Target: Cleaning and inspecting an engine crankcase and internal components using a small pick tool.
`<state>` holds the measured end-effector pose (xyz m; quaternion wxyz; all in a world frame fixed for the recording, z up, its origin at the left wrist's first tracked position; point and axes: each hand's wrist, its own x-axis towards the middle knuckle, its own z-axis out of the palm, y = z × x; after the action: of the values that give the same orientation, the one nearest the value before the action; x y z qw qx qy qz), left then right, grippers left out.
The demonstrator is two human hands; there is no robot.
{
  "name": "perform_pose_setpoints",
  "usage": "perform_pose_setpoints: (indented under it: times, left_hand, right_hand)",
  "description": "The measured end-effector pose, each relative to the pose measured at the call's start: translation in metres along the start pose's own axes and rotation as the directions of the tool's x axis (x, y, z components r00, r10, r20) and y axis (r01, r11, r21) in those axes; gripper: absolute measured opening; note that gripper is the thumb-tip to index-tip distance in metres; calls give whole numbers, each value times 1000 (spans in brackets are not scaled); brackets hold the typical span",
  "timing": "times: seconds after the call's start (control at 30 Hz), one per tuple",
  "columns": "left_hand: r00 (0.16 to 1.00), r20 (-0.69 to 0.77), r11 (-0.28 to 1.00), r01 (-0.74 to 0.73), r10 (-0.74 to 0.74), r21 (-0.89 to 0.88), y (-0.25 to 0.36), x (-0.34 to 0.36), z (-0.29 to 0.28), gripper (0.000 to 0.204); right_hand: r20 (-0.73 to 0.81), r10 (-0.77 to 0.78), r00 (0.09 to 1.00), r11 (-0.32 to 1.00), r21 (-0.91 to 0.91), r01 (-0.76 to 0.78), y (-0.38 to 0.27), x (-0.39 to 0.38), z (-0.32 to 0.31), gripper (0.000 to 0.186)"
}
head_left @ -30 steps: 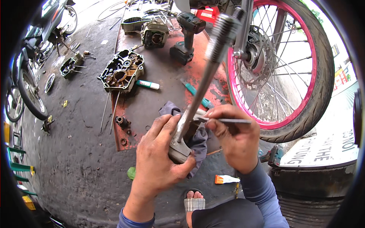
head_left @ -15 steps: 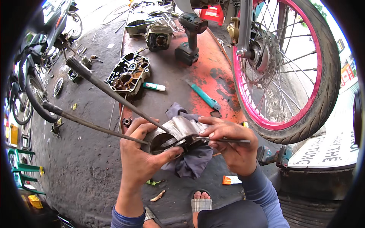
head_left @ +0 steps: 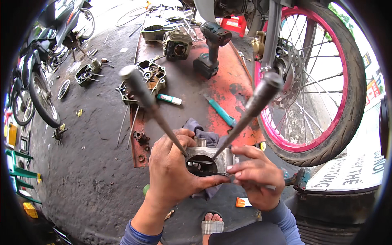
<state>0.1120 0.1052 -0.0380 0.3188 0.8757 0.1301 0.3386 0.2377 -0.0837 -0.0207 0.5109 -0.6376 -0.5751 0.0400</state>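
Fingers of the left hand (head_left: 169, 171) clamp the casing (head_left: 223, 161) over the rag (head_left: 210, 137); the right hand (head_left: 261, 176) pinches close at its side, exact grip unclear. Casing just swung round: studs (head_left: 258, 100) rise instead of pointing left, bore (head_left: 200, 166) exposed, likely a fresh working angle.

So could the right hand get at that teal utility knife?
Probably yes, with a detour: the teal utility knife lies in plain view on the red sheet. But the right hand seems occupied with a thin tool at the casing, and a long stud slants between hand and knife in this view.
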Motion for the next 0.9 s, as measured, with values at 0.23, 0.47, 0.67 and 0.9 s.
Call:
perform_pose_setpoints:
  times: [0.23,0.47,0.67,0.9]
  left_hand:
    - [998,-50,997,-19,23,74,10,9,12,67]
    - [999,-44,995,-25,30,96,12,12,16,67]
    - [999,-38,995,-2,6,102,13,13,16,69]
    - [998,-60,997,-21,25,78,13,14,17,70]
  right_hand:
    - [86,-51,995,978,-196,67,-8,13,-14,27]
    - [72,-18,997,972,-233,34,-7,23,-16,24]
    - [23,-21,1000,977,-211,26,-3,21,-14,27]
    - [35,15,999,976,-220,-7,-4,22,-14,31]
